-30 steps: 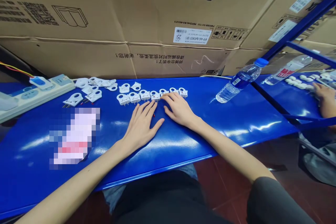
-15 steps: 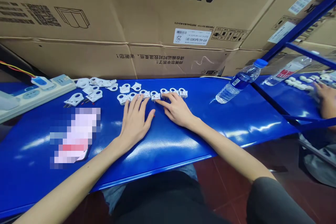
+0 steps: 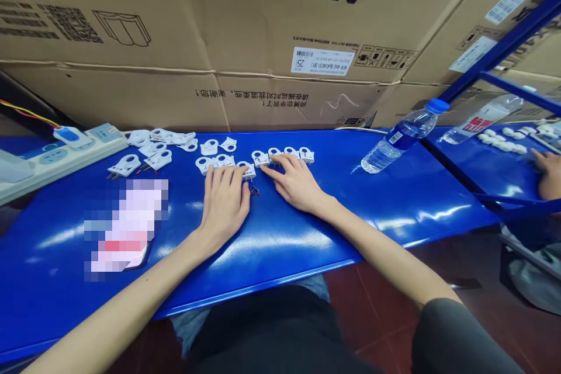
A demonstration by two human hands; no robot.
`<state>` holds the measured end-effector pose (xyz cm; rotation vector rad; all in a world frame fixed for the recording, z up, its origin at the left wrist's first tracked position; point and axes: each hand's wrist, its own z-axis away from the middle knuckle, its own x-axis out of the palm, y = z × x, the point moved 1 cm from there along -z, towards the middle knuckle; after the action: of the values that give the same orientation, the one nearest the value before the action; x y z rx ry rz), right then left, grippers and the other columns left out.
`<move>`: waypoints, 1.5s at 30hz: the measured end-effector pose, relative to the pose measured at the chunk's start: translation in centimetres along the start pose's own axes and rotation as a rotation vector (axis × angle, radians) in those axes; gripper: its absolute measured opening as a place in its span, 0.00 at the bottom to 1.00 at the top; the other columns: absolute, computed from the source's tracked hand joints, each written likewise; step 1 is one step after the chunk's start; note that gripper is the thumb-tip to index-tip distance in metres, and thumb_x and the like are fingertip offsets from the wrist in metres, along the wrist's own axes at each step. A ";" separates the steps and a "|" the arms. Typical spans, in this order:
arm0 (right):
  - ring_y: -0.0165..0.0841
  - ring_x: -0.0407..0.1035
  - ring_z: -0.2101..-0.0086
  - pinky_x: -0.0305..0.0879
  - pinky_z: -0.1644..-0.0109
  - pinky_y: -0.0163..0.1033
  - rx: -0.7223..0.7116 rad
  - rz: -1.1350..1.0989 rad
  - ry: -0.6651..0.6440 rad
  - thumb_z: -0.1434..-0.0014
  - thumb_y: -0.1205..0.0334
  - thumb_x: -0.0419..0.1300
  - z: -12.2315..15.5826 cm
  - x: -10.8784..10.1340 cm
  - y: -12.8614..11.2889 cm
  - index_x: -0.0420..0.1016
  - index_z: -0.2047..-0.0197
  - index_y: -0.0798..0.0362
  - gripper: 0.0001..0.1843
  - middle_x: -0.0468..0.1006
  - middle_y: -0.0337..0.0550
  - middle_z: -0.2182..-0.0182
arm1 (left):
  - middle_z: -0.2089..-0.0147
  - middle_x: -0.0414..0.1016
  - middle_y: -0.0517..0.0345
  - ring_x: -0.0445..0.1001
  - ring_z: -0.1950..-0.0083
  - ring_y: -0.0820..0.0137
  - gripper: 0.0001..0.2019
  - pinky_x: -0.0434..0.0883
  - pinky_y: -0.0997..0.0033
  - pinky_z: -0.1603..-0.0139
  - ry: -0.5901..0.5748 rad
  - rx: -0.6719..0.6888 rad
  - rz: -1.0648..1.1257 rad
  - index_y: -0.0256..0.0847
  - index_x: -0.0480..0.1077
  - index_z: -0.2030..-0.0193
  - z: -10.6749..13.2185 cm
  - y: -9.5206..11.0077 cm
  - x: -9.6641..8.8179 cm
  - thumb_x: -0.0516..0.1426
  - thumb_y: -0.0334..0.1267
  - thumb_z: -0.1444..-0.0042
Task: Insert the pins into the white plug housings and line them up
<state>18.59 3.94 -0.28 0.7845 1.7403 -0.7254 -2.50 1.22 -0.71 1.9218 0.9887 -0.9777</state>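
Several white ring-handled plugs with metal prongs lie in a row along the back of the table. My left hand point(image 3: 225, 196) rests palm down, fingertips against the left part of the row, and its index finger touches a white plug point(image 3: 246, 170) set slightly nearer me. Beside my left thumb lies a small component with red ends point(image 3: 254, 191). My right hand point(image 3: 295, 183) is also palm down, its fingers apart and resting at a white plug point(image 3: 260, 158) and the one right of it. Neither hand is closed around a plug.
More white plugs point(image 3: 160, 158) lie loosely at the back left, near a power strip point(image 3: 56, 155). A blurred-out phone point(image 3: 127, 228) is left of my arm. A water bottle point(image 3: 394, 140) leans at the right, before a blue metal frame point(image 3: 504, 82). Another person's hand point(image 3: 550, 175) is beyond it.
My left fingers have bent and drawn one plug slightly toward me, leaving a gap in the row. The left thumb has moved in, and the red-ended component shows more. My right hand stays put.
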 end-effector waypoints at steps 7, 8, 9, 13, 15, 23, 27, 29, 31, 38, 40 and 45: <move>0.50 0.50 0.28 0.56 0.27 0.62 -0.035 -0.021 0.014 0.29 0.68 0.53 -0.1 0.2 0.1 0.66 0.28 0.48 0.28 0.62 0.54 0.29 | 0.44 0.75 0.45 0.70 0.40 0.51 0.14 0.59 0.42 0.28 0.025 -0.019 -0.045 0.40 0.70 0.44 0.0 0.1 0.0 0.50 0.36 0.32; 0.50 0.51 0.28 0.55 0.26 0.62 -0.041 -0.028 0.022 0.29 0.69 0.52 -0.1 0.1 0.1 0.66 0.28 0.49 0.28 0.63 0.54 0.29 | 0.43 0.75 0.44 0.69 0.40 0.50 0.14 0.61 0.41 0.30 0.033 -0.030 -0.052 0.40 0.71 0.44 0.0 0.0 0.0 0.51 0.37 0.32; 0.49 0.51 0.28 0.54 0.26 0.62 -0.048 -0.036 0.031 0.29 0.69 0.52 -0.1 0.1 0.1 0.66 0.28 0.50 0.28 0.63 0.55 0.29 | 0.43 0.74 0.43 0.69 0.39 0.49 0.13 0.63 0.40 0.31 0.044 -0.038 -0.055 0.40 0.72 0.46 0.0 -0.1 0.0 0.51 0.38 0.32; 0.48 0.54 0.29 0.54 0.25 0.61 -0.073 -0.087 0.068 0.29 0.66 0.53 -0.1 -0.2 0.0 0.65 0.28 0.54 0.27 0.66 0.56 0.31 | 0.44 0.74 0.43 0.69 0.40 0.49 0.12 0.66 0.42 0.37 0.075 -0.025 -0.032 0.42 0.75 0.49 0.0 -0.2 -0.2 0.51 0.39 0.32; 0.47 0.56 0.30 0.54 0.25 0.60 -0.089 -0.118 0.093 0.29 0.63 0.54 -0.2 -0.4 0.0 0.65 0.29 0.56 0.26 0.67 0.57 0.32 | 0.43 0.74 0.46 0.69 0.40 0.50 0.13 0.67 0.44 0.38 0.087 -0.005 -0.012 0.44 0.75 0.49 0.0 -0.1 -0.4 0.51 0.39 0.31; 0.46 0.61 0.34 0.54 0.26 0.62 -0.115 -0.220 0.149 0.30 0.60 0.57 -0.1 -1.0 -0.1 0.74 0.43 0.50 0.15 0.75 0.51 0.37 | 0.46 0.75 0.49 0.71 0.41 0.55 0.12 0.69 0.49 0.38 0.091 0.095 0.129 0.47 0.76 0.48 0.0 0.5 -0.3 0.52 0.40 0.29; 0.44 0.65 0.37 0.50 0.24 0.62 -0.132 -0.192 0.155 0.32 0.63 0.58 -0.1 -1.6 0.2 0.76 0.49 0.49 0.10 0.79 0.47 0.41 | 0.47 0.75 0.48 0.73 0.43 0.57 0.12 0.71 0.54 0.42 0.075 0.091 0.156 0.44 0.72 0.45 -0.1 0.6 -0.4 0.51 0.38 0.30; 0.44 0.67 0.39 0.50 0.24 0.61 -0.121 -0.178 0.171 0.33 0.64 0.59 -0.1 -2.0 0.5 0.76 0.51 0.49 0.09 0.80 0.46 0.43 | 0.49 0.76 0.48 0.74 0.46 0.58 0.11 0.72 0.56 0.46 0.055 0.053 0.147 0.42 0.70 0.47 -0.1 0.8 -0.5 0.52 0.36 0.33; 0.43 0.68 0.41 0.50 0.24 0.60 -0.111 -0.169 0.176 0.34 0.64 0.59 -0.1 -2.4 0.9 0.76 0.52 0.48 0.08 0.80 0.45 0.45 | 0.53 0.76 0.49 0.75 0.49 0.57 0.09 0.72 0.56 0.49 0.017 0.017 0.117 0.42 0.69 0.51 -0.1 1.0 -0.6 0.53 0.36 0.36; 0.45 0.67 0.42 0.51 0.25 0.62 -0.141 -0.147 0.070 0.34 0.63 0.59 0.0 -2.5 1.3 0.76 0.52 0.48 0.08 0.79 0.46 0.45 | 0.60 0.76 0.52 0.74 0.54 0.54 0.04 0.68 0.53 0.55 -0.117 -0.005 0.007 0.44 0.68 0.59 0.1 1.1 -0.2 0.56 0.36 0.40; 0.45 0.68 0.42 0.52 0.25 0.61 -0.163 -0.155 0.055 0.34 0.63 0.59 0.1 -2.4 1.2 0.76 0.52 0.49 0.08 0.79 0.47 0.45 | 0.60 0.76 0.53 0.74 0.54 0.55 0.03 0.68 0.55 0.55 -0.131 -0.006 -0.008 0.44 0.68 0.59 0.1 0.9 -0.1 0.55 0.36 0.39; 0.45 0.68 0.44 0.54 0.27 0.61 -0.214 -0.172 0.057 0.35 0.63 0.60 0.1 -2.0 1.0 0.75 0.54 0.50 0.06 0.80 0.48 0.47 | 0.59 0.76 0.53 0.72 0.55 0.57 0.04 0.67 0.57 0.55 -0.140 0.006 0.006 0.43 0.68 0.59 0.1 0.6 -0.1 0.53 0.34 0.36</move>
<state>19.93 4.15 1.50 0.5184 1.9173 -0.6228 -2.03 0.89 -0.54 1.8330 0.8998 -1.0963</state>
